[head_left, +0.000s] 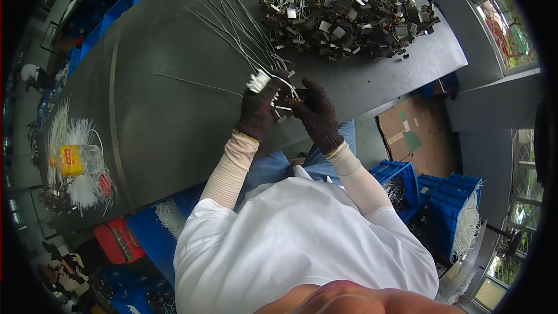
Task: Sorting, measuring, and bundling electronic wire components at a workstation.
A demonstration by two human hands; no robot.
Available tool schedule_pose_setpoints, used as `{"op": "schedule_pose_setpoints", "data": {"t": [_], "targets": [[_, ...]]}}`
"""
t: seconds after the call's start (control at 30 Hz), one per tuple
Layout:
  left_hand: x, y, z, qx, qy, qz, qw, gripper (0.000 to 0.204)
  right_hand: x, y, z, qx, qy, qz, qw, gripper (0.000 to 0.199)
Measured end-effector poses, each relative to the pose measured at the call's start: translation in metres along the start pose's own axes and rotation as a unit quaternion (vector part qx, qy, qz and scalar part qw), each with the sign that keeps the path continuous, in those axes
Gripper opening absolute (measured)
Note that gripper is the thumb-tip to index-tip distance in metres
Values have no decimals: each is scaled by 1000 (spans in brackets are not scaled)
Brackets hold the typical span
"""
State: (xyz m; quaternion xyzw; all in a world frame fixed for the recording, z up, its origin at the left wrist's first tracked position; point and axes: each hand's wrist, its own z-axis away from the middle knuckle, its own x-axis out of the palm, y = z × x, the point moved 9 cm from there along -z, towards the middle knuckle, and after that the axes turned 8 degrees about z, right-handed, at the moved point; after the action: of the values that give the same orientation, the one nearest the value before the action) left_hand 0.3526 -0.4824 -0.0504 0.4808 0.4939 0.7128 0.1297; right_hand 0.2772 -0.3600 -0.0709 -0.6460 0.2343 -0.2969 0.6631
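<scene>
Both my hands wear dark knitted gloves and meet over the near edge of the grey table [168, 122]. My left hand [257, 110] is closed round a bundle of short white tubes [258, 81], whose ends stick out past the fingers. Between the hands sits a small metal part [296, 100] with coppery bits and a pale wire. My right hand [318, 113] pinches this part, its thumb and fingers bent toward the left hand. Beyond them, several thin grey wires [232, 29] fan out across the table. One single wire [197, 83] stretches leftward from my left hand.
A large heap of dark metal parts [349, 23] with long pale wires lies at the far right. On the left end stand a clear bottle with a yellow label [72, 160] and white cable ties [86, 191]. Blue crates [444, 209] and cardboard [415, 134] are at the right.
</scene>
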Motion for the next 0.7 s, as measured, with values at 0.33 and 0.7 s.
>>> {"op": "schedule_pose_setpoints", "data": {"t": [0.33, 0.7], "targets": [[-16, 18, -12, -62, 19, 7, 998, 18, 16, 11, -11, -13, -60, 103, 993, 59], [-139, -7, -17, -96, 252, -140, 953, 25, -20, -26, -95, -61, 68, 523, 848, 51]]}}
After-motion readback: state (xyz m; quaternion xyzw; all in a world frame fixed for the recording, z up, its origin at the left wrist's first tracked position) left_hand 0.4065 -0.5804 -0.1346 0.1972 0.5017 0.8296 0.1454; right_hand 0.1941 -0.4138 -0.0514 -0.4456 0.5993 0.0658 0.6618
